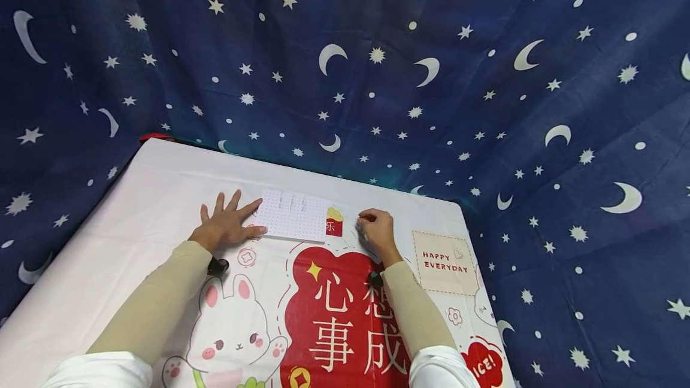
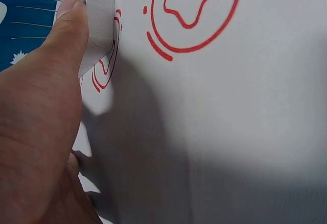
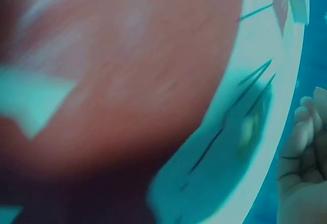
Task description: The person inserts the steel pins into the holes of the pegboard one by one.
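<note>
A white block with a dotted grid top (image 1: pixel 293 223) lies near the table's far edge. Several thin needles (image 1: pixel 292 201) stand in it; the left wrist view shows several needles (image 2: pixel 34 24) from the side. My left hand (image 1: pixel 229 226) is spread at the block's left end, its thumb (image 2: pixel 66 32) pressing the edge. To the block's right, my right hand (image 1: pixel 379 232) is low over the table, thumb and forefinger brought together. Whether anything thin is between them cannot be made out. Dark thin needle-like lines (image 3: pixel 250 83) show on the cloth beside that hand.
The white tablecloth (image 1: pixel 178 196) carries red prints, a rabbit (image 1: pixel 232 322) and a "HAPPY EVERYDAY" panel (image 1: pixel 444 280). Behind the table hangs a dark blue curtain (image 1: pixel 302 35) with moons and stars. A dark wrist device (image 1: pixel 218 266) sits at the left wrist.
</note>
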`<move>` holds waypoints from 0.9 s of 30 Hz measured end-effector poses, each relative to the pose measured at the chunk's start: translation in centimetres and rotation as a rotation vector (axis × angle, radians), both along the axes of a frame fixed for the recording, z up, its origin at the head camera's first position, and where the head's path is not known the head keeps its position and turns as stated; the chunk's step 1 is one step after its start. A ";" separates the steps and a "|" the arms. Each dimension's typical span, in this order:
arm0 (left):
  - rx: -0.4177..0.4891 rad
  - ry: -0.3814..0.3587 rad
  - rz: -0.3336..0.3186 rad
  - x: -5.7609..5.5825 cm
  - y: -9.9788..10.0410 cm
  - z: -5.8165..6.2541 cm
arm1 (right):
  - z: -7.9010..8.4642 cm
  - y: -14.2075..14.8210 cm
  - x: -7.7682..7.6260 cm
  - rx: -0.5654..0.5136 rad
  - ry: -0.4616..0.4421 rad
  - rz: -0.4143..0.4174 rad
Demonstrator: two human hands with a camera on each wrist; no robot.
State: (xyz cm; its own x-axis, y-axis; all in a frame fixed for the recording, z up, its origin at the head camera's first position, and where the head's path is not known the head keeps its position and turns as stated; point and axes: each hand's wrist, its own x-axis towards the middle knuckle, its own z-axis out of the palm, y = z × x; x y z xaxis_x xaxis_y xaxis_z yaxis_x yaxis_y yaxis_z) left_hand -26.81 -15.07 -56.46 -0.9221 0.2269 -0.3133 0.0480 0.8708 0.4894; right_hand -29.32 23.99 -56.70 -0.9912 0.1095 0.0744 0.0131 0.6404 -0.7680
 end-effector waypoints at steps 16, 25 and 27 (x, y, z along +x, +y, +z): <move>-0.008 -0.011 0.001 0.0 0.0 0.3 | -0.9 0.1 1.1 0.401 -0.221 0.050; 0.006 -0.005 0.002 0.0 0.2 0.1 | -1.0 0.4 1.2 0.416 -0.227 0.085; 0.000 -0.006 0.004 0.0 0.2 0.0 | -1.1 0.7 1.4 0.381 -0.201 0.088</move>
State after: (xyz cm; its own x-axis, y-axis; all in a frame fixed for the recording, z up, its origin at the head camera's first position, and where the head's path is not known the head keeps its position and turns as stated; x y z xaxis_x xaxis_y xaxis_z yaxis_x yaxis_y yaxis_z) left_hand -26.84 -14.90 -56.50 -0.9213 0.2232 -0.3184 0.0418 0.8709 0.4896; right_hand -27.95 24.64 -57.77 -0.9945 0.0257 -0.1018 0.0704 0.8826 -0.4648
